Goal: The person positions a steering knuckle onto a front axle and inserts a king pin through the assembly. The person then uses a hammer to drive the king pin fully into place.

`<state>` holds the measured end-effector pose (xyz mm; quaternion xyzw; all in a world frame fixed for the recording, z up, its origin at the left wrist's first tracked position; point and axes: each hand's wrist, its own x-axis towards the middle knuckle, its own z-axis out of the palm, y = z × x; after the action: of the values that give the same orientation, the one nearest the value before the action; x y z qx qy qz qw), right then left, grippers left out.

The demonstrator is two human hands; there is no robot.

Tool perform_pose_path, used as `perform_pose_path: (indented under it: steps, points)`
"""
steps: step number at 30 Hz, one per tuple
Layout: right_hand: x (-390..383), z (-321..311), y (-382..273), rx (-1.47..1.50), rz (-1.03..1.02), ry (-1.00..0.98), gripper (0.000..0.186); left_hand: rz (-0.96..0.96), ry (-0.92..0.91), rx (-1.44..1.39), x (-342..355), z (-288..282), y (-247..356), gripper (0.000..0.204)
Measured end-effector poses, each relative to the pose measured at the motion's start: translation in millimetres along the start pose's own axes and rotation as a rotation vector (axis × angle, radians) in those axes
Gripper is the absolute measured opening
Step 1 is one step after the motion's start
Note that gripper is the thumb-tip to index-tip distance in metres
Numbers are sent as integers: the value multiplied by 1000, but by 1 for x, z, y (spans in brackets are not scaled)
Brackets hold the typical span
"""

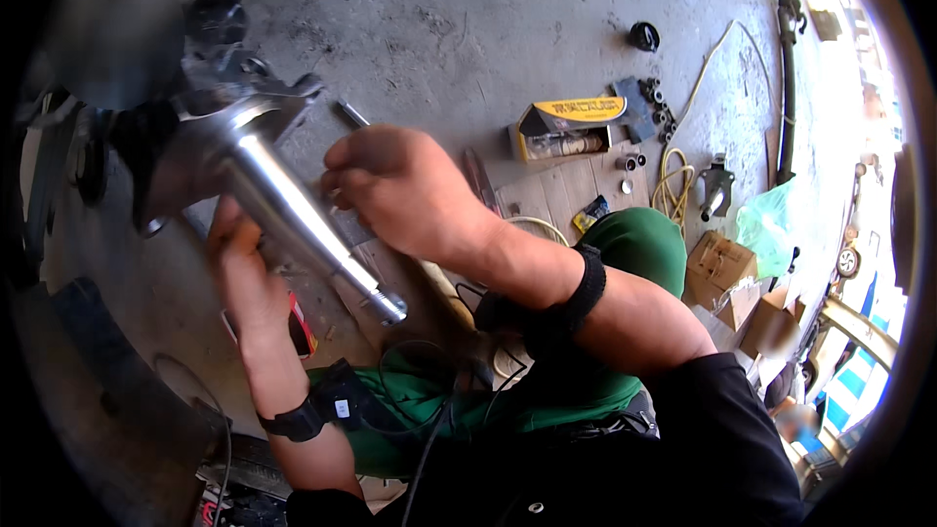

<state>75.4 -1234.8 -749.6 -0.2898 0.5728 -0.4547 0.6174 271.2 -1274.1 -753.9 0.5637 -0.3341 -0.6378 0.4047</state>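
Observation:
A shiny tapered axle spindle (298, 210) slants down to the right from a dark steel knuckle (181, 161); its threaded tip (390, 308) points toward me. Just right of the spindle, my right hand (405, 190) is closed with the fingers curled; what it holds, if anything, is hard to make out. A short metal rod end (351, 112) shows just beyond that hand, and I cannot tell whether it is gripped. Below the spindle's base, my left hand (244, 268) reaches up, blurred, its fingertips partly hidden by the spindle and knuckle.
An open yellow-and-black box (571, 117) with a metal part inside lies on cardboard. Several small rings and bushings (659, 107) are beside it. Farther right are a yellow hose (673, 185), a metal bracket (717, 185), cardboard boxes (720, 262) and a green plastic bag (769, 224).

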Motion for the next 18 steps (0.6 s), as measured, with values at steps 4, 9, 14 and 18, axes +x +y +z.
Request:
perform_pose_path:
  steps: [4, 9, 14, 18]
  points:
    - [-4, -3, -12, -97, 12, 78, 21, 22, -42, 0, 3, -23, -16, 35]
    - [-8, -13, -7, -96, 97, 113, 22, 191, 109, 389, 0, -6, -11, 25]
    - [-19, -11, -3, -185, 48, 115, 19, 281, 234, 431, -6, 9, -14, 27]
    - [-20, -11, -8, -232, 78, 74, 18, 385, 140, 512, 0, -14, -16, 33]
